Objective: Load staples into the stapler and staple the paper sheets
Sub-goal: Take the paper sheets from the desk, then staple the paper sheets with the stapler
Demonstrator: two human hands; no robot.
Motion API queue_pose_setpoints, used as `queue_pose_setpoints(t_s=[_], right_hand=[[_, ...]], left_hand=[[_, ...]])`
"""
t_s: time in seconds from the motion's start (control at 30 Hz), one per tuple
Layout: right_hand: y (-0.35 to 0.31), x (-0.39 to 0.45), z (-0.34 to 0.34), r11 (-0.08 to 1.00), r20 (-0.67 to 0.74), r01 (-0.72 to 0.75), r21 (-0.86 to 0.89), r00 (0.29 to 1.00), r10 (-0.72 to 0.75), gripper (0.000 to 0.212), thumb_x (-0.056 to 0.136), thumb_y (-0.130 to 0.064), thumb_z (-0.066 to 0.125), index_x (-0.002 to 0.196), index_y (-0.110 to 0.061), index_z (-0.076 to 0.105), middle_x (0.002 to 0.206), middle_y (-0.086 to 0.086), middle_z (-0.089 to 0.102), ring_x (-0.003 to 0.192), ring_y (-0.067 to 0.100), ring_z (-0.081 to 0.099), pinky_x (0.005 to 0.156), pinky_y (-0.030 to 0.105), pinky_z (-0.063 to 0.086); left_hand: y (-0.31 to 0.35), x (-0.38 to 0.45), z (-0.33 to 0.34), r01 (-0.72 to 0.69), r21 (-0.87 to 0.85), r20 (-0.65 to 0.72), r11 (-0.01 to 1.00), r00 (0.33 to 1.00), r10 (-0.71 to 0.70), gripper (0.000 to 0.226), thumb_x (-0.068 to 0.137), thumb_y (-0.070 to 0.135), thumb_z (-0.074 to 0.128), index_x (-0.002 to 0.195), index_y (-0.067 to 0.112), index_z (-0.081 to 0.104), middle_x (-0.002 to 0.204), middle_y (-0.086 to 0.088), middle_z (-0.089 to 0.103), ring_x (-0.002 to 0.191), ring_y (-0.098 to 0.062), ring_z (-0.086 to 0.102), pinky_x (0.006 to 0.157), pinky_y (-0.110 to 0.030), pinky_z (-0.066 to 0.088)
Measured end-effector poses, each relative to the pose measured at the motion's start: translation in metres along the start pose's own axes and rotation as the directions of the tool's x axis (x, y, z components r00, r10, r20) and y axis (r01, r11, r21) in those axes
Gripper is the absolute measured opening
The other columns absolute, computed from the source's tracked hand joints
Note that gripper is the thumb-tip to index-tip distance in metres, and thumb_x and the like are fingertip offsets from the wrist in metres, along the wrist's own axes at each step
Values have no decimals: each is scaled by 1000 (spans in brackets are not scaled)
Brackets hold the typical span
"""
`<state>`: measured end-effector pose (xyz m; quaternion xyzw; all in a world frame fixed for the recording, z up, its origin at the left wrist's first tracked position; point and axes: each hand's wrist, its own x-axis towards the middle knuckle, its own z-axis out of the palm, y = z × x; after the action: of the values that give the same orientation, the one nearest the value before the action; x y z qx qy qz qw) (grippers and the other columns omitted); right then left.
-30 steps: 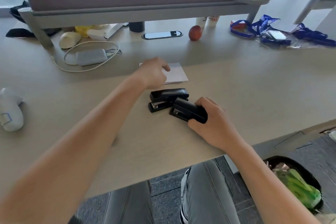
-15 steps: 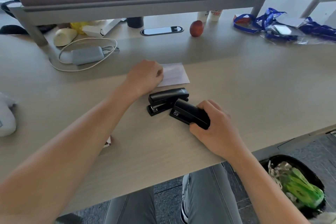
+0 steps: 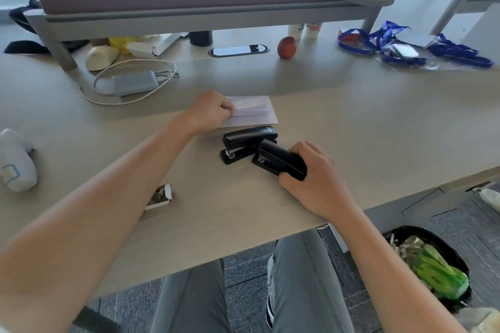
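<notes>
Two black staplers lie side by side in the middle of the desk. My right hand grips the rear of the nearer stapler, which rests on the desk. The second stapler lies just behind it, untouched. My left hand pinches the left edge of the white paper sheets, whose top sheets are lifted slightly off the desk. A small open box of staples sits beside my left forearm near the front edge.
Behind the sheets lie a grey power adapter with a white cable, a red apple and blue lanyards. A white object sits at the far left. A bin with green waste stands on the floor to the right.
My left hand has closed on the sheets' left edge and raised the top sheets. The staple box has come into view beside my forearm. My right hand stays on the nearer stapler.
</notes>
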<state>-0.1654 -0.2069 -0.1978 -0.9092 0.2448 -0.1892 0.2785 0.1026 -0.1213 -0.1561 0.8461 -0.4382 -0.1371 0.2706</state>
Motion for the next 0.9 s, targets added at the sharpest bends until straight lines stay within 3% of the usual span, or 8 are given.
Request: queue_pose_setpoints(t_s=[0.1, 0.27, 0.37, 0.47, 0.57, 0.67, 0.77, 0.9], right_hand=[[-4, -3, -2, 1000, -9, 3, -23, 1000, -4, 25, 77, -36, 66, 99, -31, 55, 93, -16, 56, 84, 11, 53, 69, 31, 43], [-9, -10, -4, 995, -70, 38, -98, 997, -45, 28, 76, -25, 74, 99, -26, 57, 86, -15, 57, 76, 15, 52, 64, 33, 39], [-10, -11, -4, 1000, -112, -2, 9, 994, 3, 33, 76, -21, 75, 105, -28, 60, 91, -16, 64, 77, 15, 59, 69, 30, 46], [-9, -11, -10, 975, -165, -94, 201, 978, 129, 41, 79, -15, 76, 115, -32, 66, 98, -12, 71, 85, 9, 65, 77, 19, 48], [-10, -11, -18, 890, -161, -198, 411, 945, 285, 17, 85, -31, 76, 93, -19, 69, 77, 3, 70, 65, 20, 65, 64, 35, 51], [-18, -18, -32, 697, -15, -332, 635, 898, 441, 51, 97, -54, 61, 82, -6, 68, 67, 12, 62, 48, 13, 57, 48, 30, 47], [-23, -26, -44, 557, 96, -391, 733, 870, 483, 51, 101, -53, 54, 95, -7, 75, 79, 17, 68, 54, 12, 64, 52, 25, 51], [-23, -35, -49, 417, 199, -379, 826, 889, 413, 44, 102, -45, 56, 115, -8, 75, 97, 24, 75, 70, 22, 72, 60, 33, 58]], left_hand=[[6, -2, -5, 11, -93, -35, 996, 999, -14, 22, 95, 9, 61, 110, 6, 77, 111, -6, 74, 103, -20, 64, 85, -23, 42], [16, -5, -15, -85, -171, -234, 982, 971, 43, 22, 98, 13, 59, 112, 7, 75, 98, -2, 71, 93, -14, 61, 82, -20, 41], [23, -10, -19, -193, -134, -351, 972, 927, 135, 22, 100, 15, 53, 103, 11, 74, 80, -4, 69, 71, -13, 54, 70, -24, 41], [35, -15, -20, -214, -148, -413, 966, 901, 136, 23, 99, 16, 49, 97, 14, 72, 81, -11, 69, 68, -16, 51, 65, -29, 40], [52, -26, -25, -188, -349, -378, 918, 925, 46, 26, 98, 16, 47, 105, 18, 72, 90, -11, 74, 73, -24, 63, 67, -33, 49], [68, -40, -27, -139, -605, -259, 784, 965, -29, 25, 99, 13, 50, 109, 19, 71, 104, -12, 76, 81, -21, 69, 75, -37, 56], [77, -47, -25, -101, -729, -158, 677, 987, -23, 24, 99, 10, 52, 109, 19, 72, 107, -14, 75, 86, -19, 68, 80, -37, 54], [82, -53, -19, -58, -775, -79, 629, 997, -5, 23, 99, 9, 53, 108, 17, 72, 96, -4, 74, 81, -15, 67, 74, -29, 53]])
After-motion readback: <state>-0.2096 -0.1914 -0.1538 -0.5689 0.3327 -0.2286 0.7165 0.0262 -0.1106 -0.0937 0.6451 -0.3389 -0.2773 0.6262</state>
